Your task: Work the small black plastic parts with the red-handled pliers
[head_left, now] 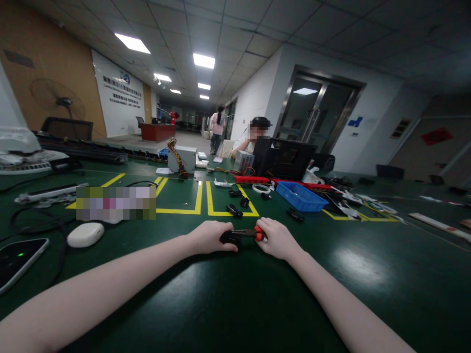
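Note:
Both of my hands meet over the green table near its middle. Between the thumb and fingers of my left hand [212,236] is a small black part [231,238], whose exact kind I cannot make out. My right hand [275,238] is closed round the red handles of a pair of pliers [245,232]. The pliers' metal jaws point left and reach the black part; whether they grip it is too small to tell. Just beyond my hands, several similar black pieces [234,211] lie in and around a yellow-taped square.
A blue tray [300,197] stands right of the black pieces. Leftward lie a white rounded case [86,235], a phone [22,262] and dark cables. A metal power supply box [182,161] and a black monitor [285,159] stand farther back, with a seated person [253,135] behind.

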Tool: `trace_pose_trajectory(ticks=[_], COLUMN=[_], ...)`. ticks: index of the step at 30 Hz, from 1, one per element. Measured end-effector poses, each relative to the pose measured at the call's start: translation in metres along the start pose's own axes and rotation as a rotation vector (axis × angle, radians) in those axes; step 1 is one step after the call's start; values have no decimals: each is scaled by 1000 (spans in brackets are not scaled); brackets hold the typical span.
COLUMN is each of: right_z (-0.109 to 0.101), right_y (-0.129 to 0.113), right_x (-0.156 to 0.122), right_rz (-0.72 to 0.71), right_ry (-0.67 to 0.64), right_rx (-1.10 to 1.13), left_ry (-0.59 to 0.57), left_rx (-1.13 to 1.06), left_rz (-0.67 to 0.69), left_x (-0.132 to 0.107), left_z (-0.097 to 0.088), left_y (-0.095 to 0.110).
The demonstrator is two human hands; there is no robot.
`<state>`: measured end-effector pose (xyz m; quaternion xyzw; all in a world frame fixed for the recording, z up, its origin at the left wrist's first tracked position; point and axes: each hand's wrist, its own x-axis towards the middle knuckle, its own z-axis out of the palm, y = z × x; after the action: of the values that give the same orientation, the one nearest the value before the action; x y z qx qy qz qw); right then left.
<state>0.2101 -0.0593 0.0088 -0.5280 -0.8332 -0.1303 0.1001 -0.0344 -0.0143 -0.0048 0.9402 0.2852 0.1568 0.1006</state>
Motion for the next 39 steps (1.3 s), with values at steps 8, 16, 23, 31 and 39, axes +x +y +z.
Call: trace_pose_trajectory(ticks=[8, 16, 23, 31, 39], right_z=[3, 1, 0, 0, 2], right_y=[1, 1, 0, 1, 4], right_x=[-1, -1, 1, 1, 1], right_rz=[-14, 1, -71, -111, -117], right_ry=[27, 21, 96, 125, 136], right_rx=[-11, -18, -57, -88, -79], left_ry=[-40, -40, -31, -24, 5], left_rx=[3, -11, 1, 5, 16], left_rz=[18, 53, 62, 49, 42], left_x=[1, 0, 0, 0, 1], left_z=[-3, -2, -2, -2, 0], left_y=[2, 0, 0, 2, 2])
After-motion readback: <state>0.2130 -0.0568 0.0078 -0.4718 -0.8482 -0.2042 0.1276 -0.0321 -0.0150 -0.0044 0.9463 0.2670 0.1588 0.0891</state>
